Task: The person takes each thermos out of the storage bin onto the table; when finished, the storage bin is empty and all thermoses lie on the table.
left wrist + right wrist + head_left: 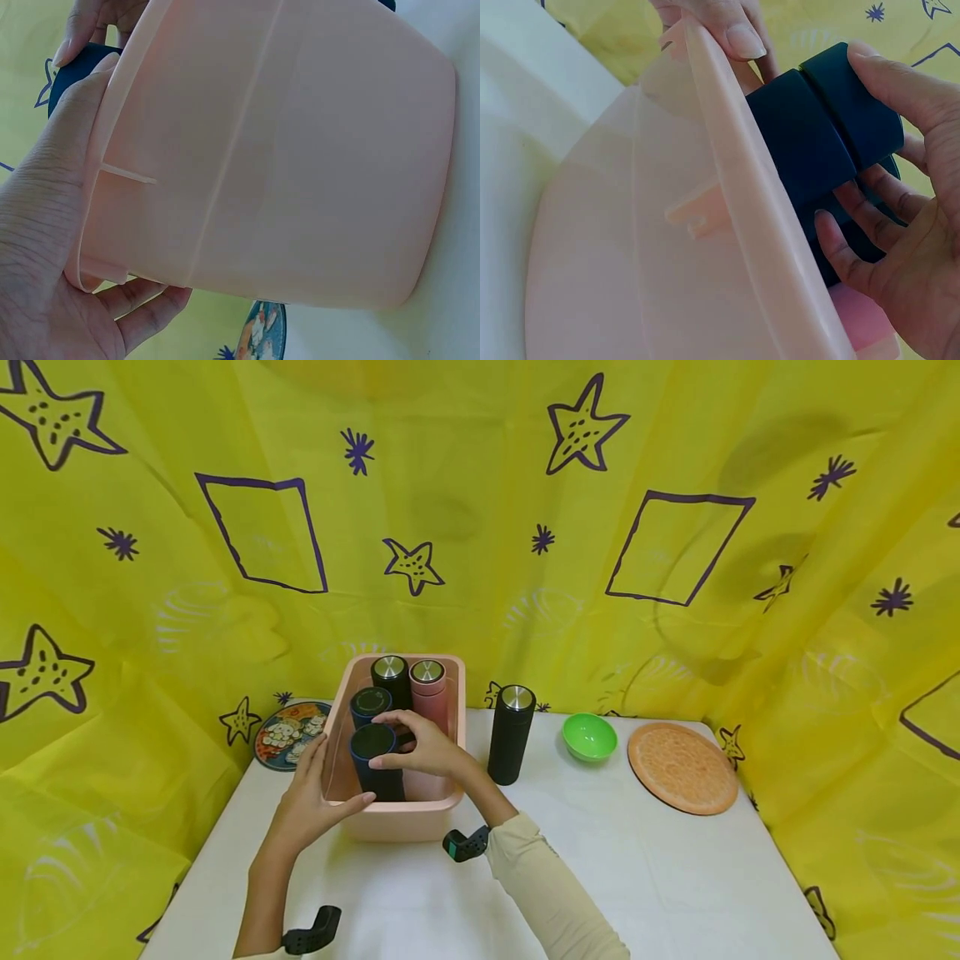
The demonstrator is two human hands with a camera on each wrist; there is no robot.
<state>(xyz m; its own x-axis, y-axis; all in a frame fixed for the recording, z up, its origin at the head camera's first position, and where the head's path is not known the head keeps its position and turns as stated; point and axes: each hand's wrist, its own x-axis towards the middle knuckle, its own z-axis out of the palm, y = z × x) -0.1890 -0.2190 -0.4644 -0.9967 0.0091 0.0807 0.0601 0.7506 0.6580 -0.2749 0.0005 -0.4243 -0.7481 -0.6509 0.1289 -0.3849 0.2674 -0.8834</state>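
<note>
My right hand [423,745] grips the lid of a dark blue tumbler [386,781], which stands in the near part of a pink bin [397,827]. In the right wrist view the thumb lies on the tumbler's lid [855,101] and the fingers pass behind it. My left hand [303,806] holds the bin's near left corner; in the left wrist view its thumb lies over the rim and its fingers are on the outside. Behind the held tumbler stand another dark blue tumbler [371,700], a black flask [390,672] and a pink flask [430,693].
A black flask [512,739] stands upright right of the bin. Beyond it are a green bowl [590,739] and a round tan pizza-like board [682,768]. A patterned plate [288,735] lies left of the bin. A yellow curtain [480,527] hangs behind the white table [622,860].
</note>
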